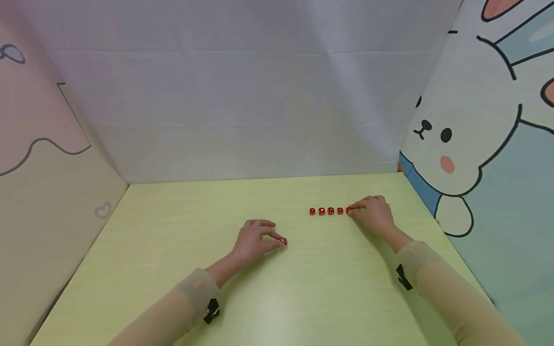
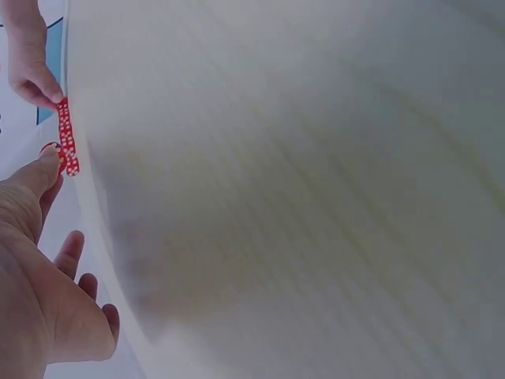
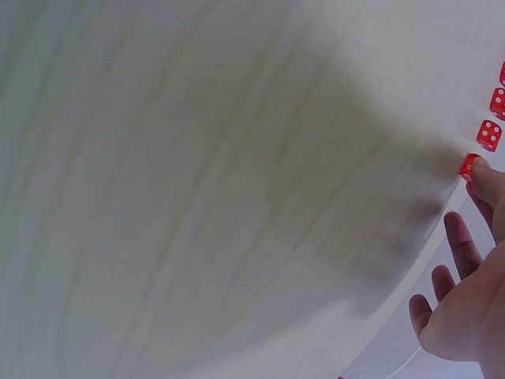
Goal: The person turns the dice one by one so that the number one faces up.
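Note:
My left hand [image 1: 255, 241] pinches a red die [image 1: 283, 241] with white dots between thumb and forefinger, its other fingers spread away. That die sits left of and nearer than a short row of red dice [image 1: 331, 211] on the table. At the row's right end, my right hand [image 1: 373, 214] pinches another die [image 1: 348, 210] by thumb and fingertip. In the right wrist view this end die [image 3: 470, 166] is partly covered by the thumb, with a neighbouring die [image 3: 489, 136] a small gap away. The left wrist view shows the left hand's die [image 2: 57, 151] overlapping the row.
The pale yellow-green table [image 1: 195, 206] runs back to a white cloth wall [image 1: 242, 105]. A rabbit-print panel [image 1: 484, 144] borders its right side, and a pink and cream panel [image 1: 52, 202] its left. Dark clips hang at both sleeve cuffs.

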A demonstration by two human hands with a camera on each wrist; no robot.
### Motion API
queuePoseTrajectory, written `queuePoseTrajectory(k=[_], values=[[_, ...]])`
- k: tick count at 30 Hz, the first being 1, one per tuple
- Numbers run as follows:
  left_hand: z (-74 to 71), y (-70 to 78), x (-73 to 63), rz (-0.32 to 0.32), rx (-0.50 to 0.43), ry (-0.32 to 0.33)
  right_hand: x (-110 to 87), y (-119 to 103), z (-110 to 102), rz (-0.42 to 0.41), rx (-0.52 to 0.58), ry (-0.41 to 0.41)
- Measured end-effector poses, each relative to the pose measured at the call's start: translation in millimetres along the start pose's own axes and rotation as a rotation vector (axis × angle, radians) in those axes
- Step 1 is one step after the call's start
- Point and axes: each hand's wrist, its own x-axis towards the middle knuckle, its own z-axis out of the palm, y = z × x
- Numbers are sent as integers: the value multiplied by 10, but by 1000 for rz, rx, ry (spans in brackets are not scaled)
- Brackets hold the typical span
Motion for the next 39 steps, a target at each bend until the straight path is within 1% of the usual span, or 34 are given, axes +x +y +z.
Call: queuePoseTrajectory(k=[5, 11, 22, 39], values=[[66, 20, 1, 15, 22, -6, -6, -5, -8, 0, 3, 0], [114, 18, -3, 29, 18, -6, -4, -9, -10, 7, 6, -6], [92, -7, -33, 30, 32, 3, 3, -4, 8, -4, -3, 0], [91, -116, -54, 65, 94, 17, 16, -17, 36, 24, -8, -10]])
